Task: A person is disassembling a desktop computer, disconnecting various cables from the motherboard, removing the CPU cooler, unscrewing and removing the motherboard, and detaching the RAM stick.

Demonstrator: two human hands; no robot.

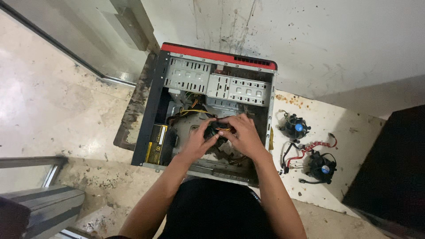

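An open computer case (pixel 155 110) with a red front edge lies on its side on a stained white board (pixel 336 128) set against the wall, its side panel off so the inside faces up and can be reached from above. Silver drive cages (pixel 221 84) fill the far half of the case, and a black power supply (pixel 157 144) with a yellow label sits in the near left corner, its yellow and red wires (pixel 192 113) trailing toward the middle. Both hands meet there: the left hand (pixel 197 141) and right hand (pixel 243 135) close their fingers from either side around a small dark part (pixel 217 130), seemingly a fan or connector with wires, holding it just above the case floor; exactly what it is I cannot tell. On the board to the right, well apart from the hands, two black cooler fans (pixel 295 126) (pixel 322 167) with blue centres lie beside a red cable (pixel 310 148), laid out of the way of the case.
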